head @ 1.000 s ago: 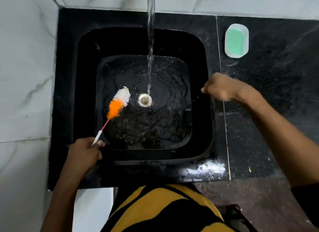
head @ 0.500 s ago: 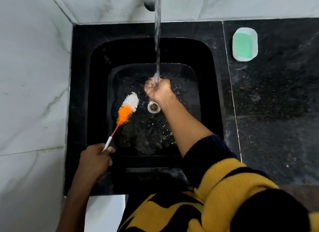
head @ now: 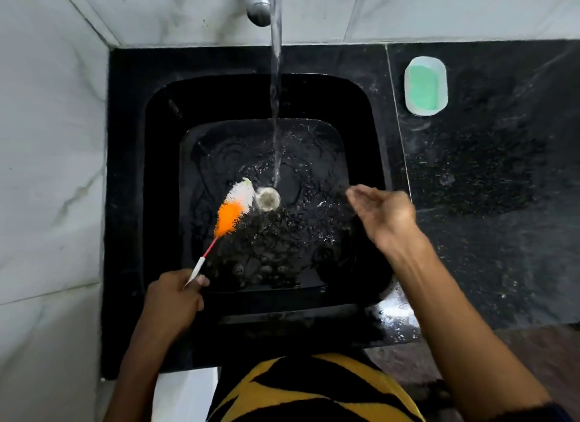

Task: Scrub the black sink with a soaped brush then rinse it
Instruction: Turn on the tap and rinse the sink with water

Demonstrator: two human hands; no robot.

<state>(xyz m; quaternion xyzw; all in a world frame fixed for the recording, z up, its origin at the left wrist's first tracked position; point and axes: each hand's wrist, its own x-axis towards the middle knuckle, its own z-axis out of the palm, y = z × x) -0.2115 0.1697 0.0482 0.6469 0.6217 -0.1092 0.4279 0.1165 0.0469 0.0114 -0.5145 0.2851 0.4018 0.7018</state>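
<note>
The black sink (head: 163, 176) is wet, with bubbly water over its floor and a round metal drain (head: 267, 198) in the middle. A stream of water (head: 276, 91) falls from the tap (head: 258, 7) to just behind the drain. My left hand (head: 172, 299) grips the thin white-and-red handle of a brush at the sink's front left edge. The brush's orange and white bristles (head: 235, 211) rest on the sink floor just left of the drain. My right hand (head: 381, 214) hovers over the sink's right side, palm up, fingers loosely apart, holding nothing.
A white soap dish with a green bar (head: 425, 86) sits on the black stone counter (head: 489, 186) at the back right. White marble walls (head: 47, 139) close the left and back. Water shines on the counter's front edge (head: 396, 321).
My right hand left the water stream above the drain and swung right, opening over the sink's right side. The brush has stayed put beside the drain.
</note>
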